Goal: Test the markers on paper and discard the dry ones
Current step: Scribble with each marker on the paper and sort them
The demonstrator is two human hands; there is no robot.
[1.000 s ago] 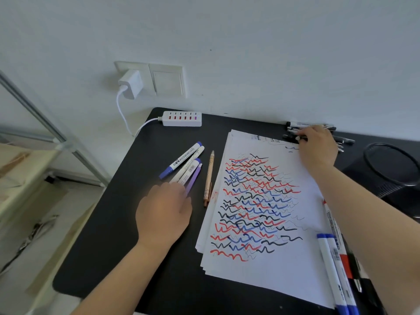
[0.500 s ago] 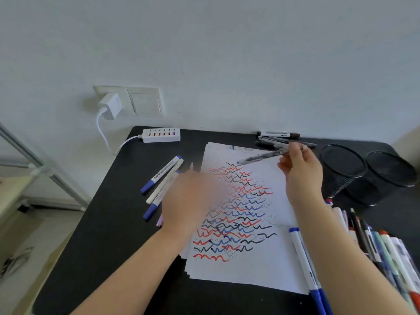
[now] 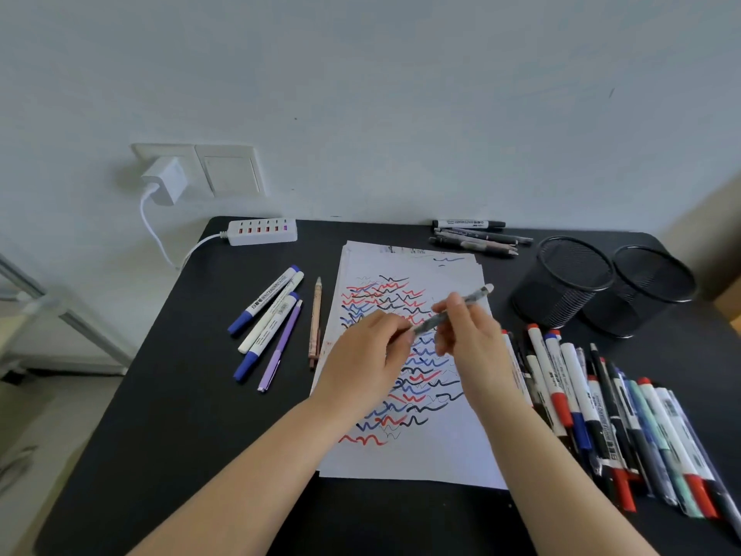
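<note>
A stack of white paper [image 3: 405,455] covered in red, blue and black squiggles lies in the middle of the black table [image 3: 176,415]. Both hands hold a grey pen [image 3: 469,300] tilted above the paper. My right hand [image 3: 473,347] grips its middle. My left hand [image 3: 365,363] pinches its lower end. A row of several markers [image 3: 601,415] lies to the right of the paper. Several blue-capped and purple markers [image 3: 268,319] and a brown pencil [image 3: 316,321] lie to the left. A few dark pens [image 3: 477,236] rest at the back edge.
Two black mesh cups [image 3: 561,282] stand at the back right. A white USB hub [image 3: 262,231] with a cable to a wall charger [image 3: 162,186] sits at the back left. The table's left edge drops to the floor.
My right hand picked a grey pen from the back pile and brought it over the paper. My left hand left the markers on the left and took the pen's lower end.
</note>
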